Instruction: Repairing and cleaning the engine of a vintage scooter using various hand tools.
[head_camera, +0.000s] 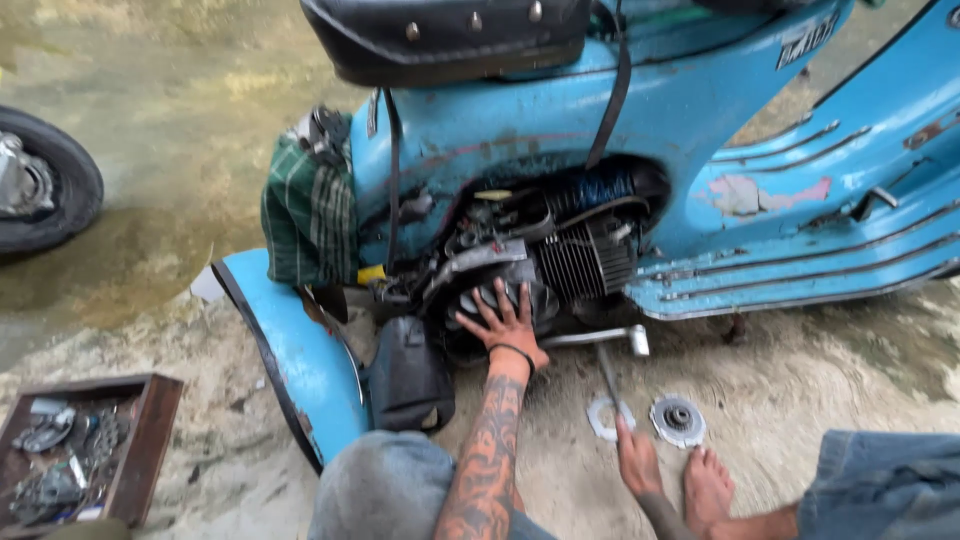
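Two hands: left hand (508, 322) spread flat on engine flywheel (500, 300); right hand (636, 458) grips tool (608, 375).

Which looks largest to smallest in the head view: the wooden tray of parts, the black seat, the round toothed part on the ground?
1. Black seat, though cut off by the frame's top edge.
2. Wooden tray, similar in apparent size but nearer the camera, so this order is unsure.
3. Round toothed part, clearly smallest.

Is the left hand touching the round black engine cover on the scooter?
Touching. The head view shows the left hand spread flat on the round black engine cover, fingers lying directly on its surface with no gap visible.
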